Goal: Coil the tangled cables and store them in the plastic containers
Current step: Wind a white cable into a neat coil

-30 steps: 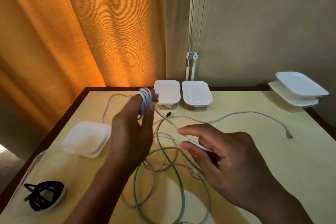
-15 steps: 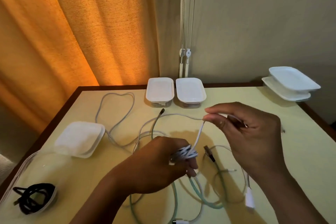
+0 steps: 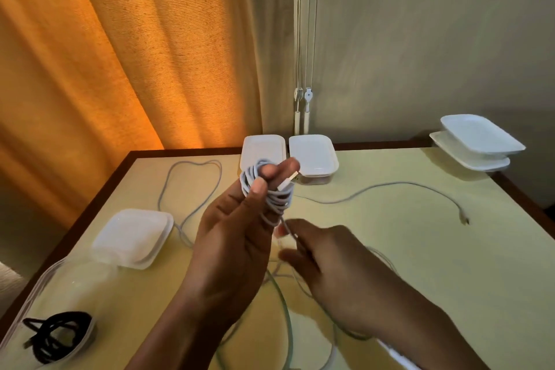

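My left hand (image 3: 237,228) is raised above the table's middle and holds a coil of white cable (image 3: 270,192) wound round its fingers, the thumb pressing on it. A USB plug (image 3: 286,182) sticks out of the coil. My right hand (image 3: 333,264) is below it and pinches the cable's loose strand (image 3: 283,230) just under the coil. A green cable (image 3: 286,321) and other white cables lie tangled on the table beneath my hands. A clear container (image 3: 54,288) at the near left holds a coiled black cable (image 3: 57,335).
Two lidded containers (image 3: 288,153) stand at the table's far edge. A stack of white lids (image 3: 135,236) lies left, another stack (image 3: 477,141) at the far right corner. A white cable (image 3: 420,189) runs across the right side, another loops at far left (image 3: 192,168).
My left hand has risen from near the table to mid-air with the coil. My right hand dropped from above to just under the coil, holding the strand.
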A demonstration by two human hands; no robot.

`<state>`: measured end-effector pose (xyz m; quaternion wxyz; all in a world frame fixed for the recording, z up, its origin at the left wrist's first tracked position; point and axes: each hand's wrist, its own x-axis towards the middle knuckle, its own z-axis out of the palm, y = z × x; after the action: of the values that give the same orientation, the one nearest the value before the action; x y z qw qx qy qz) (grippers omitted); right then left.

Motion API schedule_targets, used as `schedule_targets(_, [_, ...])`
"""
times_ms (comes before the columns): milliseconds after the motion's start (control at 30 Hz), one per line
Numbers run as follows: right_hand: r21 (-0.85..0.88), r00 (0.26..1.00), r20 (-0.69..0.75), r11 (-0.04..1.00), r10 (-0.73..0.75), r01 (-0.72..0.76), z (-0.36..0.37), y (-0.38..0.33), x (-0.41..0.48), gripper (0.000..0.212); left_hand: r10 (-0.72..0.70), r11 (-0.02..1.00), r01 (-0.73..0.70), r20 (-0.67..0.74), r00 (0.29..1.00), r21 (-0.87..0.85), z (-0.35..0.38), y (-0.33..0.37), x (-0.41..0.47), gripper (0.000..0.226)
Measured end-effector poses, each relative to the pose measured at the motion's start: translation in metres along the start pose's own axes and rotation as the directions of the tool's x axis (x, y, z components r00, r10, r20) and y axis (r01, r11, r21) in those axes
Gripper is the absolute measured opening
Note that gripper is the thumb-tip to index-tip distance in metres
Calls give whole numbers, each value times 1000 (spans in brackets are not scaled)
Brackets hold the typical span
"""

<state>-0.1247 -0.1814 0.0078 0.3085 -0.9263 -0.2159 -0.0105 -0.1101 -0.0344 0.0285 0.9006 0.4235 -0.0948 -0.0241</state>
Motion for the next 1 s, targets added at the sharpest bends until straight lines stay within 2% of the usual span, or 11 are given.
schedule_targets(67, [-99,991,121,994,53,-40,-4,-10,-8,20,50,987,-42,-50,997,154,-6,-3,2,29])
schedule_targets(167, [-180,991,135,984,12,12,-17,-25,-17,18,145,858,-111,-29,989,501,-27,-1,6,25])
schedule_targets(267, [-310,984,-45,939,-173,151,-30,-20,-16,29,-94,710,-22,126,988,704,-43,6,6,30])
schedule_targets(367, [-361,913,-260,908,-315,211,-38,3,-14,23,-374,590,38,231,898,807,-39,17,1,36])
schedule_targets(467, [-171,864,-431,964,-260,204,-47,23,-13,10,-459,614,82,271,846,785,-34,21,1,22])
schedule_targets(533, [-5,873,-454,980,-179,198,-47,26,-11,13,-465,616,87,272,842,783,-30,21,1,19])
schedule_targets(633, [326,953,-302,937,-23,126,-35,25,-9,15,-487,617,86,294,823,782,-23,18,-2,16])
schedule_targets(700, [514,984,-161,858,70,23,-26,23,-8,17,-486,627,78,311,817,775,-18,18,-3,13])
schedule_targets(767, [630,986,-126,777,108,-5,-23,23,-9,15,-442,650,84,285,851,755,-16,17,-2,10])
schedule_targets(867, [717,969,-170,697,177,-1,-21,19,-9,14,-350,725,136,191,917,675,-15,14,-1,9])
schedule_targets(1000, [737,950,-224,675,220,17,-15,15,-5,15,-122,786,34,101,987,618,-7,1,-8,6])
